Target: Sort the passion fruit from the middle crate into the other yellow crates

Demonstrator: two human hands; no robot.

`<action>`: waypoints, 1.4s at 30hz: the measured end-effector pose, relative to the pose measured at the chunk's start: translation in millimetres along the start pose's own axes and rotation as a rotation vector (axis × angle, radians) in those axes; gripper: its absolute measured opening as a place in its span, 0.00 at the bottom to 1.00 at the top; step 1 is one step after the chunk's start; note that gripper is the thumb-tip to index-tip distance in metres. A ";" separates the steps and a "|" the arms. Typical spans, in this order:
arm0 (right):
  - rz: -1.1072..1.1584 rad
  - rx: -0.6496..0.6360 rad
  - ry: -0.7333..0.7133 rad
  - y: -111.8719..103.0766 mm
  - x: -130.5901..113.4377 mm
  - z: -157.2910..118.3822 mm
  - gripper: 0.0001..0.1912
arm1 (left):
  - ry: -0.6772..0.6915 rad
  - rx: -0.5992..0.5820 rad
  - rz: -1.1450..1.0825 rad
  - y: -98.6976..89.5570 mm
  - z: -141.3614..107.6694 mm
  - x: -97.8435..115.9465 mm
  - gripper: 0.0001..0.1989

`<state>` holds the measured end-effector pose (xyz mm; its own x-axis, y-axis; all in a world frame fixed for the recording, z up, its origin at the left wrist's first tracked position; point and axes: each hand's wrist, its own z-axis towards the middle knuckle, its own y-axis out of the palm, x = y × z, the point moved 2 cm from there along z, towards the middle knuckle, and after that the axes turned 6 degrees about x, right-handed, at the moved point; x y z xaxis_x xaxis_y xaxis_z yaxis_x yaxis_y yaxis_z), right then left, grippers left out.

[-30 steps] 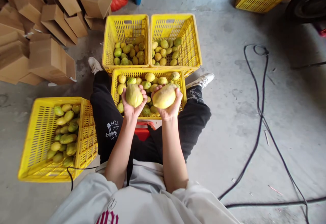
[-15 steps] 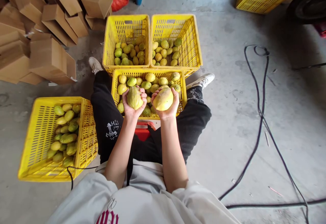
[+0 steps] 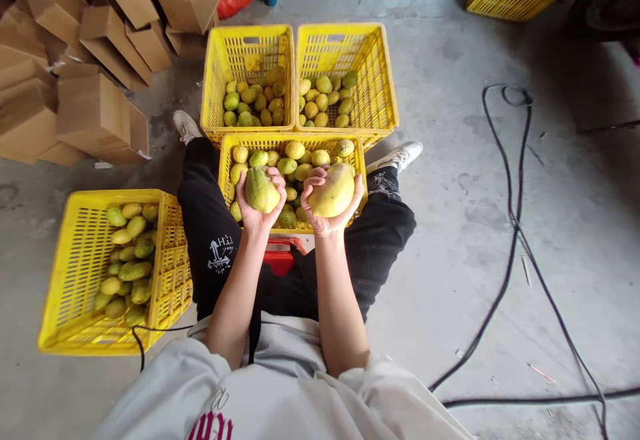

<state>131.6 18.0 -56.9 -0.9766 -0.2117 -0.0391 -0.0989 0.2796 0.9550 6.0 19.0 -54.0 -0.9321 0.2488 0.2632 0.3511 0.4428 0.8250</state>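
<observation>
My left hand [image 3: 259, 219] is closed around a green-and-yellow papaya [image 3: 262, 190], fingers curled over its right side. Level with it, my right hand [image 3: 327, 224] grips a larger, yellower papaya [image 3: 334, 191], its fingers on the fruit's left side. Both fruits are held apart, above a yellow plastic crate [image 3: 364, 190] between my legs. Inside that crate lie several yellow and green papayas [image 3: 295, 150]; my hands hide some of them.
Beyond stand two yellow crates, left [image 3: 206, 80] and right [image 3: 387, 73], partly filled with papayas. Another yellow crate [image 3: 70, 273] with papayas is at my left. Cardboard boxes [image 3: 95, 110] pile up at upper left. A black cable [image 3: 515, 220] crosses the floor at right.
The left papaya has turned in my hand and shifted slightly up and left. The right papaya has turned and moved right, with more of my fingers showing on its left side.
</observation>
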 end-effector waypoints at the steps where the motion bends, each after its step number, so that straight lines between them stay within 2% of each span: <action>1: 0.013 -0.003 0.024 -0.3 -0.4 -0.3 0.17 | -0.002 0.007 0.016 -0.9 -0.2 -0.1 0.19; 6: -0.025 0.056 0.032 -2.2 -2.0 1.8 0.17 | -0.040 0.023 0.090 -2.6 1.0 -2.9 0.20; 14: -0.125 0.178 -0.018 -0.1 -1.9 2.3 0.19 | -0.078 -0.021 0.068 -3.1 1.8 -4.3 0.17; 18: -0.153 0.107 -0.052 1.7 -0.6 0.9 0.18 | -0.048 0.039 0.087 -2.9 3.4 -5.6 0.18; 23: -0.081 0.044 -0.123 4.1 2.2 -2.0 0.17 | -0.029 -0.032 0.022 7.1 1.1 -2.0 0.23; 25: -0.019 0.033 -0.091 4.6 3.0 -2.7 0.17 | -0.021 -0.040 -0.004 8.7 -0.9 0.8 0.24; 28: 0.076 -0.030 -0.024 4.5 3.4 -2.9 0.16 | -0.005 0.012 0.014 5.1 -2.4 3.2 0.21; 31: 0.063 -0.057 0.006 1.6 4.1 -1.0 0.14 | -0.016 0.049 0.048 -1.0 -1.4 1.4 0.17; 37: -0.085 0.055 0.033 -1.1 7.9 4.3 0.12 | -0.082 0.047 0.071 -3.3 2.0 -1.6 0.17; 42: -0.017 0.170 0.047 -2.2 6.0 5.3 0.15 | -0.161 0.029 0.011 0.5 4.4 -2.2 0.18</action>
<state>125.0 21.1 -60.7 -0.9649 -0.2600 -0.0368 -0.1497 0.4296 0.8905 8.5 22.6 -56.3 -0.9026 0.3879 0.1868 0.3661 0.4631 0.8071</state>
